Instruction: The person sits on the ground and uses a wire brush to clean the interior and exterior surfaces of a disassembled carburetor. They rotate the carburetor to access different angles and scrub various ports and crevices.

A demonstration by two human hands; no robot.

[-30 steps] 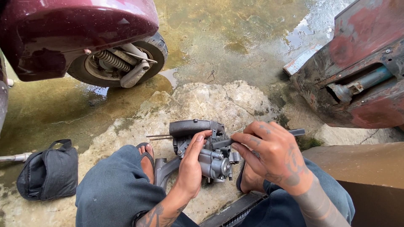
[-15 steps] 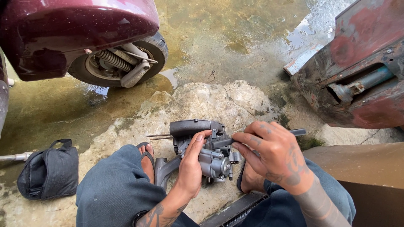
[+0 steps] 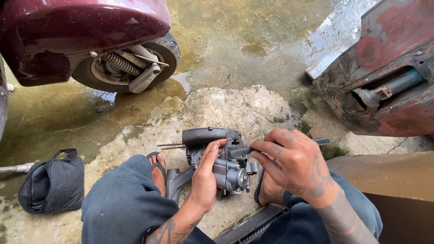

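Carefully, the left hand [image 3: 205, 180] should keep gripping the grey carburetor [image 3: 221, 158] firmly, while the right hand [image 3: 291, 165], clamped on a dark tool [image 3: 246, 150], works straight.

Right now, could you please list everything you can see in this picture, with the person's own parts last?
Engine part: one, grey metal, on the ground between the feet, steadied by the left hand.
Tool: one, dark, thin, held across the engine part by the right hand.
Scooter wheel: one, black tyre with a spring beside it, upper left under a maroon body.
Rusty panel: one, red and worn, upper right.
Bag: one, black, on the ground at lower left.
Ground: wet concrete, cracked and pale near the feet.
Sandals: two, dark, on the feet.
Trousers: blue-grey, over both knees.
Left hand: fingers on the engine part.
Right hand: fingers closed on the tool.
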